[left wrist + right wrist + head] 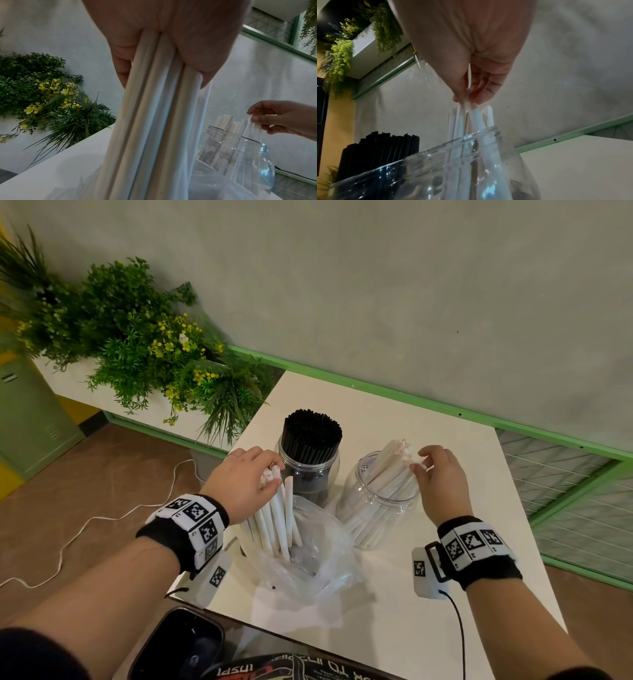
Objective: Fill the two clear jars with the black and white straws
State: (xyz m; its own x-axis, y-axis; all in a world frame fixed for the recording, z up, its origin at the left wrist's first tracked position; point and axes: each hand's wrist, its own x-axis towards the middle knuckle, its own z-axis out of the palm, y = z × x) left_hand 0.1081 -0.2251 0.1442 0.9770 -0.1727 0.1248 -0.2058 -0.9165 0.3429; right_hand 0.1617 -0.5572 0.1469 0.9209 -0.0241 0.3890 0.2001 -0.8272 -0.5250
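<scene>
Two clear jars stand mid-table. The far jar is packed with black straws. The near-right jar holds several white straws leaning right. My right hand pinches the tops of those white straws above the jar's mouth, also seen in the right wrist view as fingertips on straw ends. My left hand grips a bundle of white straws whose lower ends stand in a clear plastic bag. In the left wrist view the bundle runs down from my palm.
The white table ends close to my body and at the left by the bag. A planter of green plants stands to the left, a grey wall with a green rail behind. A dark bin sits below the table's near edge.
</scene>
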